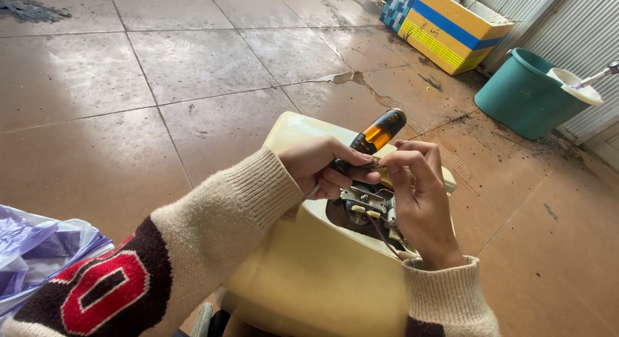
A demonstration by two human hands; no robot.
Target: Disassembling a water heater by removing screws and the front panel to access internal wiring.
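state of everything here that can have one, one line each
cream plastic appliance housing: opened, metal parts and wires exposed
orange-and-black-handled screwdriver: held in the left hand, tip hidden
left hand: grip closed round the screwdriver
right hand: fingers pinching at the wires by the opening
teal plastic bucket: upright, uncovered
tiled floor: cracked, dirty, wet-looking in patches

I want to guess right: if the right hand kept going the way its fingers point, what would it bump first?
The right hand points its fingers toward the left hand, so it would probably meet the screwdriver held there first. Depth is hard to judge.
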